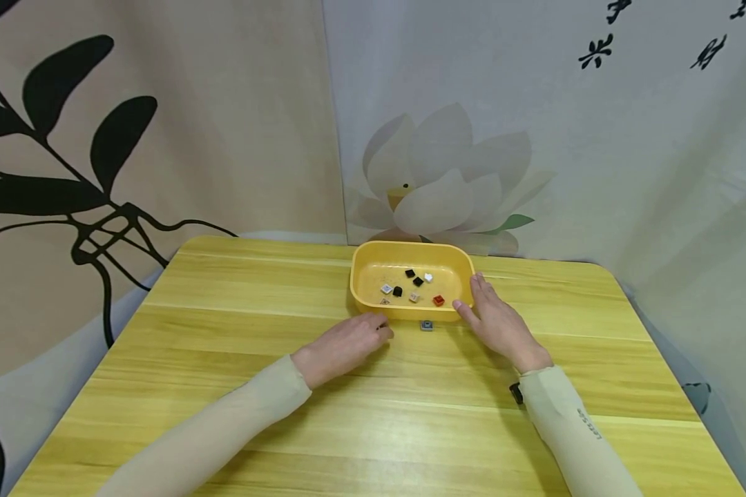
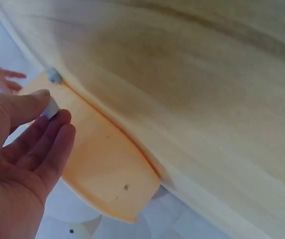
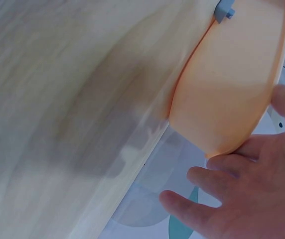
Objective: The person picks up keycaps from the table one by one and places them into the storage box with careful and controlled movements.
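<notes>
My left hand (image 1: 348,343) is at the front of a yellow plastic basin (image 1: 466,259). In the left wrist view its thumb and fingertips pinch a small whitish piece (image 2: 50,107), partly hidden by the fingers. At the basin's front right corner is my right hand (image 1: 500,324), its thumb at the rim and fingers along the outer side, holding it. Just outside the front wall sits a small grey block (image 1: 426,325); a short peg shows on it in the right wrist view. Inside lie several small pieces, including a red one (image 1: 438,300), a black one (image 1: 398,291) and a white one (image 1: 428,277).
The basin stands near the back edge of a wooden table (image 1: 373,428). Behind the table hangs a printed cloth (image 1: 255,103) with leaves and a flower. A dark band or device (image 1: 517,393) shows at the right wrist.
</notes>
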Motion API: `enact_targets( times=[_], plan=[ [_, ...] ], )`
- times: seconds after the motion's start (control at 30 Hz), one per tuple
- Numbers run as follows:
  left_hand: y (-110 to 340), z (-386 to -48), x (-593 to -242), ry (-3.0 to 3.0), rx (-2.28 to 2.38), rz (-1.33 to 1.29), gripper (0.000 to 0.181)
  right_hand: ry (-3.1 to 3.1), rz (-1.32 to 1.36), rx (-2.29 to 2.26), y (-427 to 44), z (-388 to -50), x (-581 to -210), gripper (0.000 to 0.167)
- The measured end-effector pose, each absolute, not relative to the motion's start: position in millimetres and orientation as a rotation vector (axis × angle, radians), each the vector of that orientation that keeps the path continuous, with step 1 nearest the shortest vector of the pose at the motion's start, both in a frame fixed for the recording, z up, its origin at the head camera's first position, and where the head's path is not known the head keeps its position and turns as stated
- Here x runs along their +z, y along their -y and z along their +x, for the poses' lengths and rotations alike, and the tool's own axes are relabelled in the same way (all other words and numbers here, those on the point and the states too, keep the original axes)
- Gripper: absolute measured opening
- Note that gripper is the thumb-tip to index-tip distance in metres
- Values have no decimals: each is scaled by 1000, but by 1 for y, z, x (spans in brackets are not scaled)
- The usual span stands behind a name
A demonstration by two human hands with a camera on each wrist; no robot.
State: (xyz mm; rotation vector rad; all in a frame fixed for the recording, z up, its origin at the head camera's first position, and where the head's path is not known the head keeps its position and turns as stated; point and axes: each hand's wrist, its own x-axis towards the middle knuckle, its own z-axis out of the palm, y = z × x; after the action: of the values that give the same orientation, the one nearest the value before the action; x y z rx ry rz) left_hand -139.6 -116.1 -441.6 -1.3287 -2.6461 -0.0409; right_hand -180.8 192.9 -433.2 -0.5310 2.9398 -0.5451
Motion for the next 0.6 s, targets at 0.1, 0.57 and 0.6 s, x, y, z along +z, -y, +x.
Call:
enact_targets(
  times=[0.1, 0.57, 0.6],
  plan=[
    [118, -141, -438, 2624, -103, -1311, 18, -2933, -529, -546, -192, -181, -433, 85],
    [120, -147, -419, 2512, -215, -1271, 27, -2930, -523, -556, -192, -181, -434, 85],
    [120, -148, -418, 2515, -228, -1266, 28, -2930, -523, -555, -192, -181, -434, 85]
  ],
)
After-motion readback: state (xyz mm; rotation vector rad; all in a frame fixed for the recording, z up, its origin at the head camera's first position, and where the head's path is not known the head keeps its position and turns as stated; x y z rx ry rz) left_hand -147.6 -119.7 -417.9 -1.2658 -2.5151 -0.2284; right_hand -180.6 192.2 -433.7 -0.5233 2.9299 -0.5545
